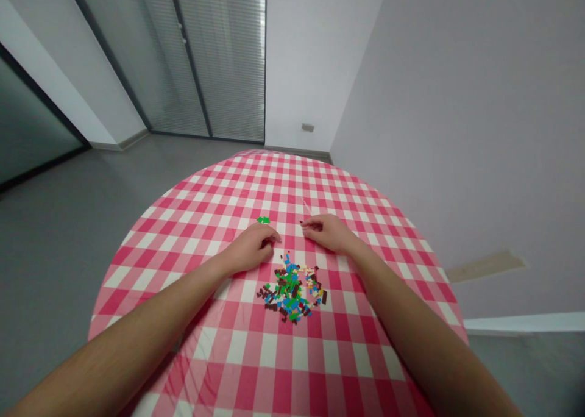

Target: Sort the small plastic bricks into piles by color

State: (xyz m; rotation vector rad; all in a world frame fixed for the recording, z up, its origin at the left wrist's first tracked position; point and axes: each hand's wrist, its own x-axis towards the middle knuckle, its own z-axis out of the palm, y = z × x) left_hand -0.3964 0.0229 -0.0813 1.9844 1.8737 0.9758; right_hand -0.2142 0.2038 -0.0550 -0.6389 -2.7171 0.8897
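Note:
A round table with a red and white checked cloth (256, 179) fills the middle of the view. A small heap of tiny coloured bricks (292, 292), blue, green, brown and cream, lies on it between my forearms. My left hand (251, 246) rests on the cloth just beyond the heap, fingers curled with the tips pinched together; what they hold is hidden. A little green brick piece (263, 220) lies right beyond its knuckles. My right hand (326, 231) rests to the right, fingers pinched on a tiny dark brick (302, 222).
The table's far edge is near a corner of pale walls (457, 100). Glass partitions with blinds (205, 51) stand at the back left. Grey floor (68, 222) surrounds the table. A flat tan strip (487, 266) lies on the floor at the right.

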